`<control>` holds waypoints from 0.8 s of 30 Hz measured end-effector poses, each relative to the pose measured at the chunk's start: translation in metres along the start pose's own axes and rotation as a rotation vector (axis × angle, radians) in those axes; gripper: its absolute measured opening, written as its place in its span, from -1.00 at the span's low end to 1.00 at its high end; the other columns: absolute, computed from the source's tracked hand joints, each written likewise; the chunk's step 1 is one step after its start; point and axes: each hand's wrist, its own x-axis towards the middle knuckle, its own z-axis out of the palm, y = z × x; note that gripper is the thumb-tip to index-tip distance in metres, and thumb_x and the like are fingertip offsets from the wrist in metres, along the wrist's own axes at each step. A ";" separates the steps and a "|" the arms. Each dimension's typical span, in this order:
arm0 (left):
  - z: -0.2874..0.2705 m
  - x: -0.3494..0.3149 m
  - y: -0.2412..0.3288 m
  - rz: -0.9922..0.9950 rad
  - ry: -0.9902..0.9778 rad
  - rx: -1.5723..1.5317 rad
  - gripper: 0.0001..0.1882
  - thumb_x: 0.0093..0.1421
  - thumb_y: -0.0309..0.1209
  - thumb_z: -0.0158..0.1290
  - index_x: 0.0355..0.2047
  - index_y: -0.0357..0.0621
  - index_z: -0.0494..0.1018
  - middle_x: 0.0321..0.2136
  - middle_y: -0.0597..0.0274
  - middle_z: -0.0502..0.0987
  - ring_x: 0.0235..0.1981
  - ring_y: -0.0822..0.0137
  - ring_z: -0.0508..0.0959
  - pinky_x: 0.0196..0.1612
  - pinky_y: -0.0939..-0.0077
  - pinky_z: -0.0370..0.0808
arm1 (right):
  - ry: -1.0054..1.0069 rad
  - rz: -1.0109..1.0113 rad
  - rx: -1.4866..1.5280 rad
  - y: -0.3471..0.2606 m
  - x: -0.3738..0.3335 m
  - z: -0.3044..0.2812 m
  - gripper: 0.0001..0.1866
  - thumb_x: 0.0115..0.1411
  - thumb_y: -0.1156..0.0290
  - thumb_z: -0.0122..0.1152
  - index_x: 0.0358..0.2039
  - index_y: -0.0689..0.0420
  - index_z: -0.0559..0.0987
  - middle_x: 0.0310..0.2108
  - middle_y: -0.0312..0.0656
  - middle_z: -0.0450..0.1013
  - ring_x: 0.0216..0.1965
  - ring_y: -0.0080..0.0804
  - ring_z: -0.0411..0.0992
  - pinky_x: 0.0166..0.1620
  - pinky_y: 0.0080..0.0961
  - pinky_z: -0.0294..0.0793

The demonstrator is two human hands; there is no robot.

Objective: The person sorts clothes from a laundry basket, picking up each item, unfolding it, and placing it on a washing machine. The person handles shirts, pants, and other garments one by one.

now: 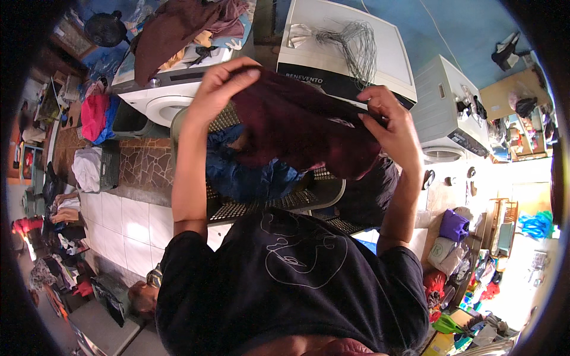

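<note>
A dark maroon garment (291, 118) is stretched between my two raised hands, its upper edge sloping down to the right. My left hand (218, 89) pinches its upper left corner between thumb and fingers. At the other end, my right hand (396, 124) grips the upper right part, with thumb and fingertips closed on the cloth. Below hangs a grey-green laundry basket (267, 207) with perforated walls, partly hidden by the garment. Blue clothing (249, 175) lies inside it. More dark cloth (371, 190) shows at the basket's right side.
Ahead stand a front-loading washing machine (139, 95) heaped with brown clothes (178, 35), a white machine (350, 29) bearing a bundle of wire hangers (356, 50), and another white machine (442, 113). To the left, a dark basket (109, 169) holds white cloth. Bags and clothes crowd the right.
</note>
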 end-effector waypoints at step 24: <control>0.029 -0.061 -0.284 -0.771 0.333 0.435 -0.56 -0.01 -0.45 -0.26 -0.07 -0.31 0.25 -0.26 -0.10 0.43 -0.25 0.04 0.44 -0.24 0.26 0.34 | -0.389 0.091 0.069 0.235 0.155 0.068 -0.78 0.18 0.40 -0.16 -0.31 0.18 0.46 -0.59 -0.25 0.39 -0.57 -0.54 0.37 -0.50 -0.61 0.44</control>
